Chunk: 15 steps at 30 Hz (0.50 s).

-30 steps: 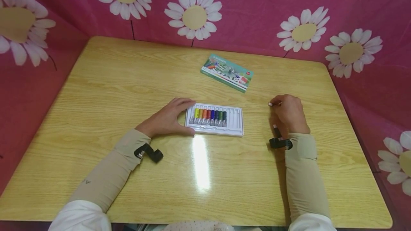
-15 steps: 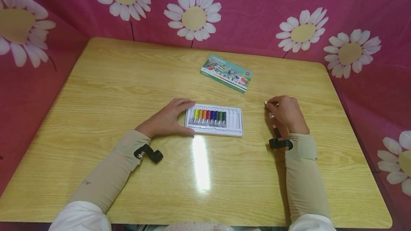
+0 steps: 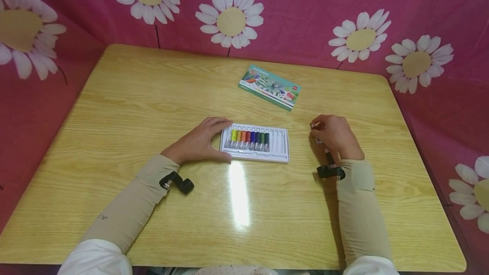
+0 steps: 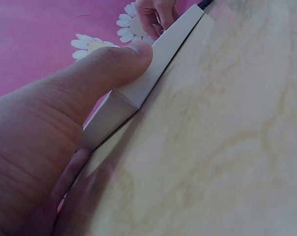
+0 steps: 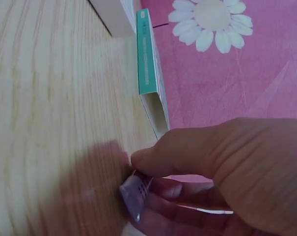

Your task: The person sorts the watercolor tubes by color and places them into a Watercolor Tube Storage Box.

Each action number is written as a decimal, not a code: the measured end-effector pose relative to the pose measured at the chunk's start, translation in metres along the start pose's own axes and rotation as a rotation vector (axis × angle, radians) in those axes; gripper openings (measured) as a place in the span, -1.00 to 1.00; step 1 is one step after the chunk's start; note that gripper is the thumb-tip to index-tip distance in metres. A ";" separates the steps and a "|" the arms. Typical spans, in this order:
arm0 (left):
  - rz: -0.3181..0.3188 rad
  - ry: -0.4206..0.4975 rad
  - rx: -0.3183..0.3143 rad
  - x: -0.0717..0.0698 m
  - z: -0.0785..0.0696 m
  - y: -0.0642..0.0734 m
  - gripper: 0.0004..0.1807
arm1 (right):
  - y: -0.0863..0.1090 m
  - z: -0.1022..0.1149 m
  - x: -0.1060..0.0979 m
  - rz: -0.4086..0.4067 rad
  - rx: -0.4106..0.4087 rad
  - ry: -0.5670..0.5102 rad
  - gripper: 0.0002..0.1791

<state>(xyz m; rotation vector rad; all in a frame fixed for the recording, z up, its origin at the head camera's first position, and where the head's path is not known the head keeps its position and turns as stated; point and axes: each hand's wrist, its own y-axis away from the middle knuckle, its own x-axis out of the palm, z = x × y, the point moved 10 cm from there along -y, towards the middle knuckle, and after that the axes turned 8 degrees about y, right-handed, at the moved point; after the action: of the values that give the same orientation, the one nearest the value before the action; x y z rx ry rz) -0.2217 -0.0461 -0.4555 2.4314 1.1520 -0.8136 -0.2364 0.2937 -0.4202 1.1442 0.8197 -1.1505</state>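
Note:
A white plastic tray [image 3: 278,157] lies on the table with a row of small paint tubes [image 3: 248,140], yellow through red and blue to dark green, in its left and middle slots. The slots at its right end hold nothing. My left hand [image 3: 200,141] grips the tray's left end, thumb at the near side and fingers at the far side. To the right of the tray, my right hand [image 3: 337,136] pinches a small paint tube [image 5: 134,197] between thumb and fingers, its crimped silvery end low over the table. The rest of that tube is hidden by the fingers.
A dark tube [image 3: 329,156] with a pale end lies by the right wrist, partly hidden. Behind the tray rests a green printed cardboard box [image 3: 269,87], its end flap side open in the right wrist view. A pink flowered cloth [image 3: 290,20] surrounds the table.
My right hand has shifted a little left towards the tray, turning the pinched tube in its fingers. My left hand and the tray have stayed in place.

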 end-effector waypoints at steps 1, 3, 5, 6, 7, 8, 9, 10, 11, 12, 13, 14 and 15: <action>-0.001 0.000 0.000 0.000 0.000 0.000 0.25 | 0.000 0.001 0.000 0.002 -0.006 0.010 -0.67; -0.001 0.001 -0.003 0.000 0.001 0.000 0.24 | 0.000 0.003 0.000 0.006 -0.012 0.024 -0.68; 0.000 0.001 -0.006 0.001 0.001 0.000 0.24 | 0.000 0.005 0.000 0.008 -0.021 0.025 -0.69; 0.000 0.003 -0.008 0.001 0.002 -0.001 0.24 | 0.001 0.006 0.000 0.009 -0.023 0.022 -0.70; 0.000 0.003 -0.008 0.001 0.002 -0.001 0.24 | 0.001 0.007 0.000 0.012 -0.026 0.015 -0.70; 0.001 0.004 -0.008 0.001 0.002 -0.001 0.24 | 0.001 0.007 0.001 0.014 -0.029 0.010 -0.70; 0.001 0.004 -0.007 0.001 0.001 -0.001 0.23 | 0.002 0.009 0.000 0.015 -0.036 0.007 -0.70; 0.001 0.004 -0.008 0.001 0.001 0.000 0.23 | 0.002 0.010 0.000 0.015 -0.039 0.002 -0.70; 0.001 0.004 -0.008 0.001 0.001 0.000 0.23 | 0.003 0.011 0.000 0.015 -0.041 -0.001 -0.70; 0.001 0.003 -0.009 0.001 0.001 0.000 0.23 | 0.003 0.012 0.000 0.014 -0.042 -0.003 -0.69; 0.001 0.001 -0.010 0.001 0.001 0.000 0.23 | 0.003 0.014 -0.001 0.012 -0.046 -0.001 -0.68; 0.001 -0.001 -0.010 0.001 0.001 -0.001 0.23 | 0.003 0.016 -0.001 0.013 -0.046 -0.001 -0.68; 0.001 -0.003 -0.013 0.001 0.001 -0.001 0.24 | 0.003 0.018 -0.002 0.010 -0.051 0.002 -0.67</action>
<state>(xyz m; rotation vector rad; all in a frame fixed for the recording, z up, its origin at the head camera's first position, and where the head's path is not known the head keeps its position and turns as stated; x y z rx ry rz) -0.2224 -0.0460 -0.4570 2.4194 1.1514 -0.8073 -0.2352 0.2769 -0.4135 1.1066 0.8394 -1.1146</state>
